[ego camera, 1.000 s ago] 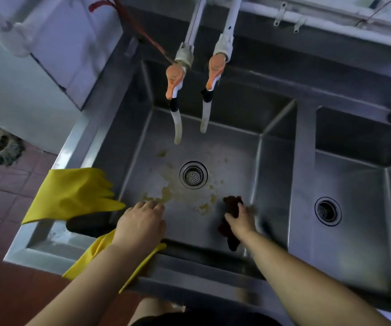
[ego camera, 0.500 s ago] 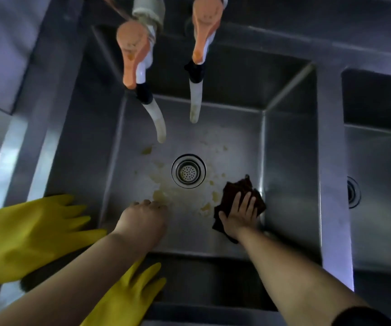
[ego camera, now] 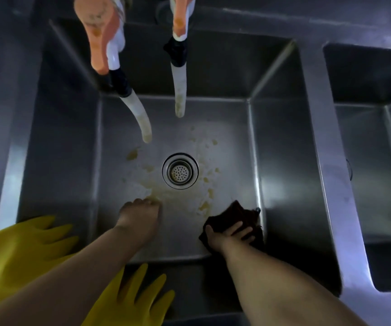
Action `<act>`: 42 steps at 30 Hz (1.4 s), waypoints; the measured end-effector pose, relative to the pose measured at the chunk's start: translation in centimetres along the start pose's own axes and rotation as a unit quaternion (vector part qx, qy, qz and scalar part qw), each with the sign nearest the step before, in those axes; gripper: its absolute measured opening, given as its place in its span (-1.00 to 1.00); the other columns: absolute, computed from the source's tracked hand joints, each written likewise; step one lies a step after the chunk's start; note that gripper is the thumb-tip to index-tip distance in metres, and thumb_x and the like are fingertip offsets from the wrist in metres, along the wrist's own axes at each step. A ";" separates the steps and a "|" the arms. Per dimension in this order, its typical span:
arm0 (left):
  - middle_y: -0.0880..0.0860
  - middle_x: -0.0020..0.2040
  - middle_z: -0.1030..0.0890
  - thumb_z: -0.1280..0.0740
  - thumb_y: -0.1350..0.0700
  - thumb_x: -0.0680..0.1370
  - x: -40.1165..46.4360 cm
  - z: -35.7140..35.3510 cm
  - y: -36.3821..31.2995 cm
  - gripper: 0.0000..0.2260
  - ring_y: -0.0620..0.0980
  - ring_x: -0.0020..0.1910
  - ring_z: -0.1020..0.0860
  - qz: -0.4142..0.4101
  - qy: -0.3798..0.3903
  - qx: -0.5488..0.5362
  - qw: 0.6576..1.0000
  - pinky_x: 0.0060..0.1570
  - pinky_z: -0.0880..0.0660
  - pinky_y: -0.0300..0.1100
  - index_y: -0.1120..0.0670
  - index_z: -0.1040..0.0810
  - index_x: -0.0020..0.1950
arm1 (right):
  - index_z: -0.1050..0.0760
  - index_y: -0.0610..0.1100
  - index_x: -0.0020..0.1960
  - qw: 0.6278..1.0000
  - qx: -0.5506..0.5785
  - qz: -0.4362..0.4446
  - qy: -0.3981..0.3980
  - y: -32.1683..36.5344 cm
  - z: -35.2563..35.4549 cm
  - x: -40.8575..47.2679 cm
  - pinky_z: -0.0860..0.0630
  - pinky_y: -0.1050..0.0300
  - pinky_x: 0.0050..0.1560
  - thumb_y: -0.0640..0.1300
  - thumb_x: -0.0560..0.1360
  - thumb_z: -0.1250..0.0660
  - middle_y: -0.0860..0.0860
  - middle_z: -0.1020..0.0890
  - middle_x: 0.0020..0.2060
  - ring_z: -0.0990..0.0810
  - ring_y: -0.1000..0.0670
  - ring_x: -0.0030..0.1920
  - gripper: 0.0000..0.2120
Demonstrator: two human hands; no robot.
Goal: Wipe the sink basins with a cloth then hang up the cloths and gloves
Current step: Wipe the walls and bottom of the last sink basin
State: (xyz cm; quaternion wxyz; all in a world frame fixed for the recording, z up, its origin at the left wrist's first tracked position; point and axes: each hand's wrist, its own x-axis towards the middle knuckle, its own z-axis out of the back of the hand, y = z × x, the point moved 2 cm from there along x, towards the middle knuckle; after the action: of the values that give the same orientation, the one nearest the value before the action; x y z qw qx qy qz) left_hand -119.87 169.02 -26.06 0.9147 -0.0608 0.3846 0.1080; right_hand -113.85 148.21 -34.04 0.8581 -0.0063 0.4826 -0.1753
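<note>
1. We judge the cloth (ego camera: 234,217) soft, limp and likely damp, so it handles best bunched under a flat palm, as our right hand (ego camera: 231,235) presses it now, fingers curled over its near edge
2. It looks dark brown and crumpled, lying in the near right corner of the left basin (ego camera: 227,128), beside yellowish stains round the drain (ego camera: 179,171)
3. Our left hand (ego camera: 140,216) rests fingertips-down on the basin floor, holding nothing
4. Two yellow gloves (ego camera: 22,245) lie on the near left rim
</note>
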 end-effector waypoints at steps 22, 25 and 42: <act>0.40 0.49 0.09 -0.33 -0.35 0.34 7.8 -6.0 1.4 0.13 0.37 0.46 -0.04 0.169 0.005 -0.035 0.985 0.43 -0.02 0.13 0.37 0.21 0.47 | 0.12 -0.01 0.54 0.822 -0.231 0.350 -0.385 13.8 13.7 11.1 0.36 -0.18 0.42 0.43 0.35 0.12 -0.18 0.05 0.53 0.20 -0.22 0.51 -0.12; 0.39 0.49 0.14 -0.34 -0.34 0.34 7.9 -6.3 1.4 0.15 0.37 0.47 0.01 0.173 0.010 -0.059 0.983 0.44 -0.04 0.11 0.36 0.26 0.46 | 0.10 0.00 0.54 0.791 -0.251 0.392 -0.398 18.7 17.2 12.7 0.25 -0.20 0.44 0.43 0.36 0.12 -0.18 0.03 0.53 0.14 -0.22 0.51 -0.13; 0.39 0.49 0.15 -0.38 -0.32 0.34 7.5 -5.3 1.2 0.14 0.38 0.48 0.04 0.165 0.032 -0.066 0.983 0.44 -0.07 0.10 0.36 0.24 0.47 | 0.11 0.08 0.53 0.733 -0.297 0.510 -0.338 13.7 10.7 9.3 0.22 -0.25 0.46 0.41 0.43 0.05 -0.10 0.02 0.54 0.20 -0.18 0.52 -0.22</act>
State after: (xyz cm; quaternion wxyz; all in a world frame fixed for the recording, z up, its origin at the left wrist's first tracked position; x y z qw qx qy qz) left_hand -118.73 170.33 -35.16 0.8655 -0.0602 0.4101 0.2811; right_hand -96.57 156.54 -38.49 0.8796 -0.0730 0.1188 0.4547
